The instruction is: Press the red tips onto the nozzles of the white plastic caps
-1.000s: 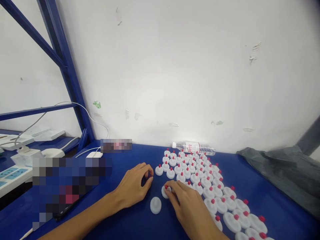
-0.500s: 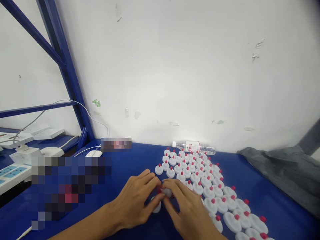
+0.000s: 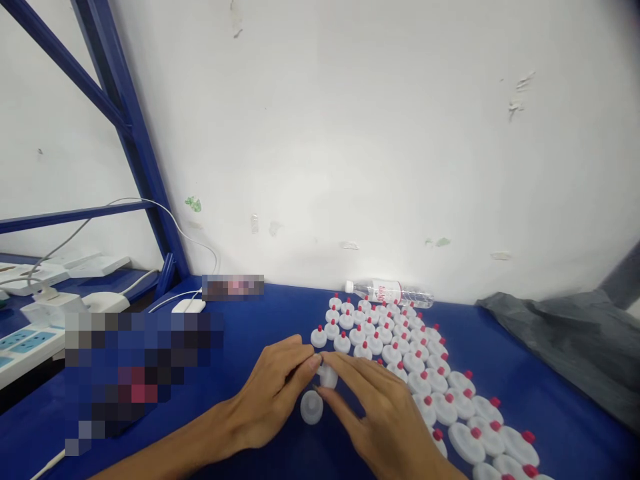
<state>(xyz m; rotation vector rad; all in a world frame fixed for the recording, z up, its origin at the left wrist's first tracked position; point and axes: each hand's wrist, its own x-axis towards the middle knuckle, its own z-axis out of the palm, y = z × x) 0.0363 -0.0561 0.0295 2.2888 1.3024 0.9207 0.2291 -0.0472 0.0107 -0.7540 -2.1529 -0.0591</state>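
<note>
My right hand (image 3: 377, 403) grips a small squat white plastic bottle (image 3: 329, 377) between thumb and fingers, above the blue table. Closed in a pinch, my left hand (image 3: 280, 383) has its thumb and forefinger at the top of that bottle; what they hold, if anything, is hidden. Just below the fingertips, a second white bottle (image 3: 311, 407) stands on the table with no red cap showing. To the right and behind, many similar white bottles with red caps (image 3: 415, 361) stand close together in slanting rows, partly covered by my right hand.
A clear drink bottle (image 3: 390, 292) lies by the wall. Dark grey sheeting (image 3: 560, 347) covers the table's right side. At left are a blue metal frame (image 3: 135, 133), a power strip (image 3: 30, 341), a white adapter (image 3: 189, 306), cables and pixelated patches.
Both hands have shifted slightly, and my left thumb has moved up. The bottle below the fingers now shows more fully. Red seen between the fingers earlier is out of sight.
</note>
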